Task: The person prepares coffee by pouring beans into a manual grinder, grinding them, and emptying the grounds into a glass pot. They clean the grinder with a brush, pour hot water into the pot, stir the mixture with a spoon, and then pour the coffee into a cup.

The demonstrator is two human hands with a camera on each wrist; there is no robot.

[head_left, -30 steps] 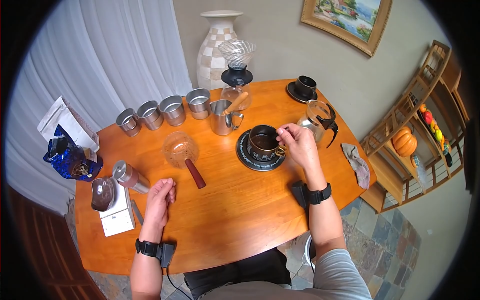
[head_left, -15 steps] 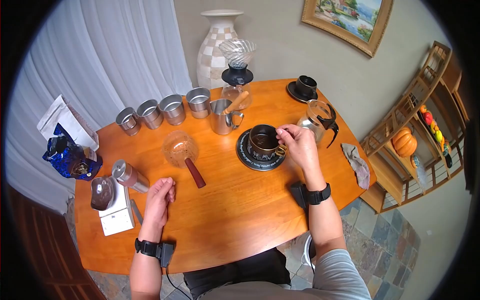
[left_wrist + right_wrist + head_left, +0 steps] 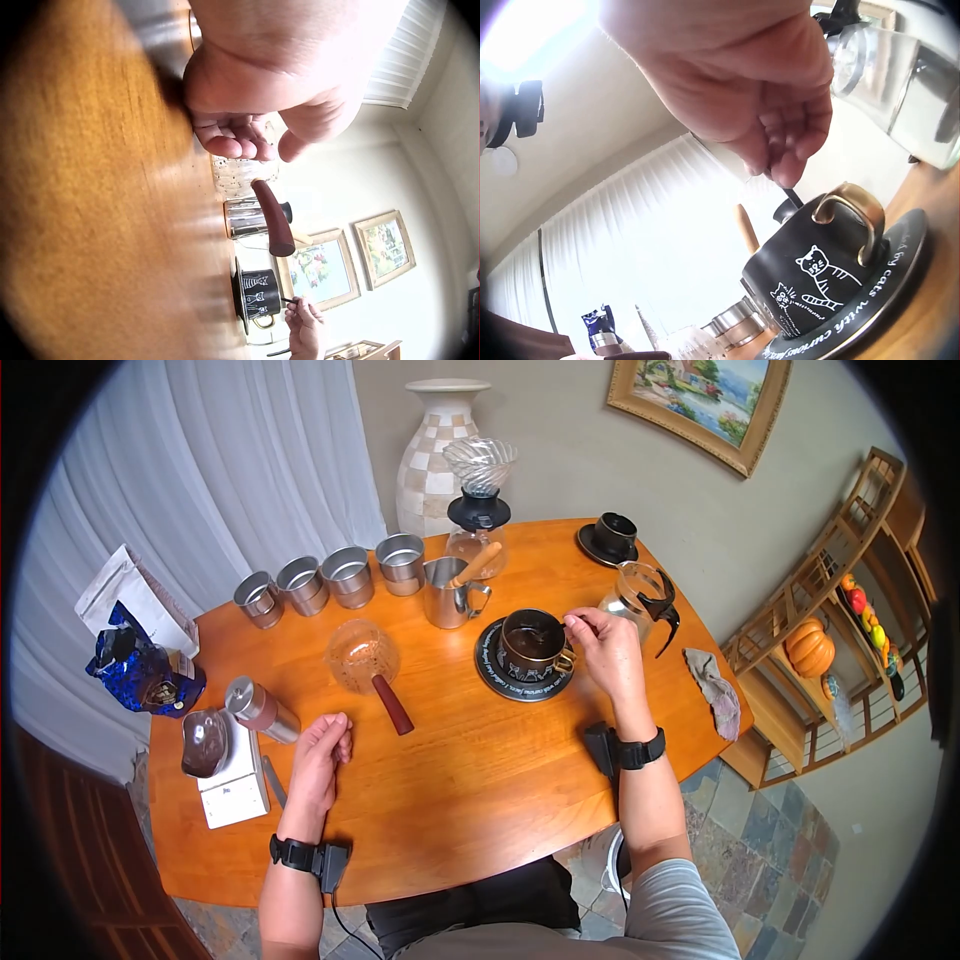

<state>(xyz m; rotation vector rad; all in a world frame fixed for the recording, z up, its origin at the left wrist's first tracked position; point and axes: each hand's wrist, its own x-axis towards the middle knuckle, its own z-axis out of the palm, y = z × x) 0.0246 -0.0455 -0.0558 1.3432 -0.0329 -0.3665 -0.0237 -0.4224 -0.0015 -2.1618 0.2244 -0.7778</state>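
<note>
My right hand (image 3: 611, 655) pinches the end of a thin dark utensil (image 3: 793, 197) between thumb and fingers; its lower part goes into the black cup (image 3: 531, 644) with white cat drawings and a gold handle. Dark liquid shows inside the cup, which stands on a black saucer (image 3: 497, 677) with white lettering. On the left, my left hand (image 3: 322, 758) rests on the table, fingers loosely curled and holding nothing. Nearest to it are a silver and brown cylinder (image 3: 262, 711) and a clear glass bowl (image 3: 362, 656) with a dark red handle (image 3: 392, 706).
Several metal cups (image 3: 347, 578), a metal pitcher (image 3: 446, 596) and a glass dripper (image 3: 480, 510) stand at the back. A glass pot (image 3: 624, 598), another black cup (image 3: 614, 535) and a cloth (image 3: 714, 694) are at right. A white scale (image 3: 233, 788) and bags (image 3: 149, 678) lie left.
My right hand has shifted slightly to the right above the cup, still pinching the utensil. The left hand stays in place.
</note>
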